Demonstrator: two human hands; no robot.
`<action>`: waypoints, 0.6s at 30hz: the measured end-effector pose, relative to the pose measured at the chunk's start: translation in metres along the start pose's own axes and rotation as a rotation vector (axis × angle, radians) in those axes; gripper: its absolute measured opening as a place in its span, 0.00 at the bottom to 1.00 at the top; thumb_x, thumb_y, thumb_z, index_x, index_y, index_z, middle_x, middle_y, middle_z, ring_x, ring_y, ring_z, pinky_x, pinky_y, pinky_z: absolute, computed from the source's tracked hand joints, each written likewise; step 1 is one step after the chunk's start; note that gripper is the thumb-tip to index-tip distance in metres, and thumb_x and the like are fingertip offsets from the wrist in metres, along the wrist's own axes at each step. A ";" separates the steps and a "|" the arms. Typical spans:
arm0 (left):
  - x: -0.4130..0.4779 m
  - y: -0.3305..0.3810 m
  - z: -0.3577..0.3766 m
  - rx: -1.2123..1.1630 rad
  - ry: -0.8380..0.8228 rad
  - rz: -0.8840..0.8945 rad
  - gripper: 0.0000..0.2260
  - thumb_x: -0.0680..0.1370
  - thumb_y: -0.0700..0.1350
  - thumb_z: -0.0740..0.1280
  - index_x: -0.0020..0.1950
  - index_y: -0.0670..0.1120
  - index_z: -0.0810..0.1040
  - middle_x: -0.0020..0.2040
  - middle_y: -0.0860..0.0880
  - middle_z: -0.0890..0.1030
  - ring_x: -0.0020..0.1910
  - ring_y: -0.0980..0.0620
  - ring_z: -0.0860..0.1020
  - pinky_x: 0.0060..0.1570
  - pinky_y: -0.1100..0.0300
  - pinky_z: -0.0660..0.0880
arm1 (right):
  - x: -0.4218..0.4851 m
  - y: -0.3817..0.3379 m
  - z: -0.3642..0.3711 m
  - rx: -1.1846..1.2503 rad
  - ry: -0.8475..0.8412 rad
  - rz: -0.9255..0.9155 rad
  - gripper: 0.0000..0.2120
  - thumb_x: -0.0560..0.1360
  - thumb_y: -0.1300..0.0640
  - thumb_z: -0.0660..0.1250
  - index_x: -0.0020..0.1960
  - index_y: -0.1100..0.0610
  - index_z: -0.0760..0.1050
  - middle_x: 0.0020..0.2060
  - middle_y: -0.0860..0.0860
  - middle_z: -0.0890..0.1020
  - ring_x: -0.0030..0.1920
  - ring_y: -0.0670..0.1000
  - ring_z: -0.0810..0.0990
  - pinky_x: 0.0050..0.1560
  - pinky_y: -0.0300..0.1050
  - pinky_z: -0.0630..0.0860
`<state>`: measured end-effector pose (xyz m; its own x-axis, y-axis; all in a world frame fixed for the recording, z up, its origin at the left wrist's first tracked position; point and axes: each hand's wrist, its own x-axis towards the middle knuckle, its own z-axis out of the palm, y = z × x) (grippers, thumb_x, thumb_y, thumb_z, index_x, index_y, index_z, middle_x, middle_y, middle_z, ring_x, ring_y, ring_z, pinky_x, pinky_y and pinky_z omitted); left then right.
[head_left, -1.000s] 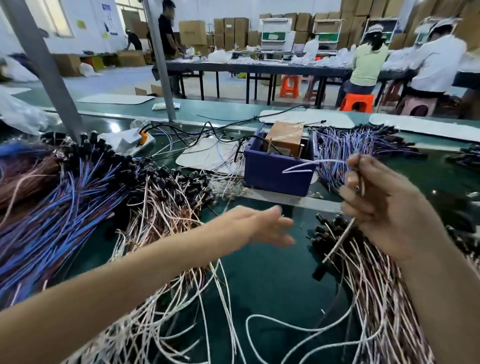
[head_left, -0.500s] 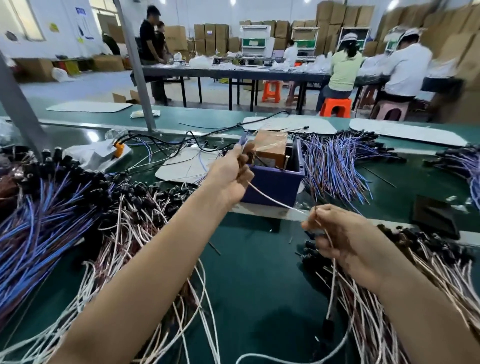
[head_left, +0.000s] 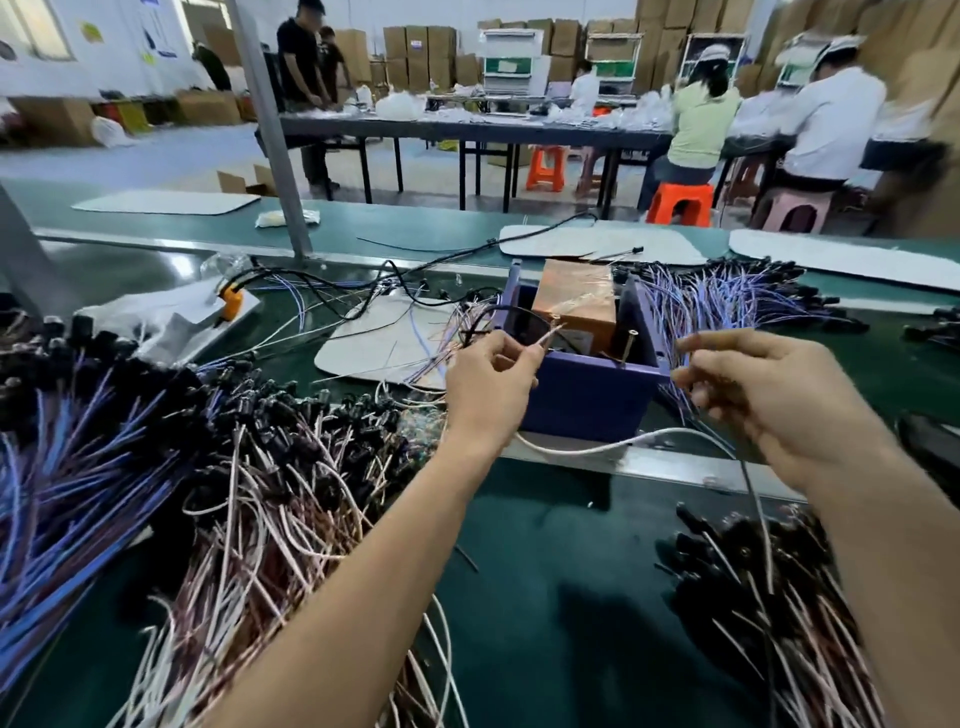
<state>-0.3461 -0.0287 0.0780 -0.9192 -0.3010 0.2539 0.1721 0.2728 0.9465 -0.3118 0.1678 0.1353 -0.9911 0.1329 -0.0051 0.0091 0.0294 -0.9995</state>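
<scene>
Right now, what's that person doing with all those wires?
A person is working with wires at a green bench. Their left-hand grip pinches the end of one thin white wire, raised in front of the blue box. The wire droops across and runs down under the right-hand grip, whose fingers are curled. Whether it holds the wire is unclear. Big heaps of wires with black plugs lie on both sides.
</scene>
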 end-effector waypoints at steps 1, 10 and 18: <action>0.001 -0.002 -0.001 0.033 -0.005 0.005 0.13 0.76 0.47 0.69 0.32 0.50 0.73 0.27 0.54 0.78 0.27 0.61 0.74 0.32 0.60 0.70 | 0.007 0.003 0.008 0.001 0.013 0.001 0.08 0.78 0.68 0.62 0.44 0.61 0.78 0.25 0.51 0.82 0.22 0.44 0.75 0.22 0.33 0.71; 0.010 -0.011 -0.007 0.184 -0.016 -0.007 0.14 0.76 0.50 0.69 0.32 0.49 0.74 0.30 0.53 0.80 0.32 0.56 0.75 0.34 0.61 0.70 | 0.035 0.039 0.033 -0.081 0.016 0.034 0.07 0.77 0.63 0.66 0.40 0.60 0.77 0.27 0.52 0.83 0.21 0.46 0.74 0.24 0.36 0.71; 0.011 -0.017 -0.006 0.199 -0.047 -0.025 0.12 0.75 0.48 0.69 0.32 0.47 0.76 0.25 0.55 0.77 0.27 0.60 0.72 0.30 0.65 0.66 | 0.034 0.034 0.030 -0.191 -0.017 0.085 0.07 0.75 0.65 0.65 0.38 0.61 0.77 0.26 0.54 0.82 0.19 0.45 0.72 0.20 0.33 0.67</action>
<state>-0.3574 -0.0419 0.0658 -0.9385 -0.2684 0.2171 0.0802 0.4421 0.8934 -0.3490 0.1440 0.1001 -0.9878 0.1259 -0.0913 0.1161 0.2061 -0.9716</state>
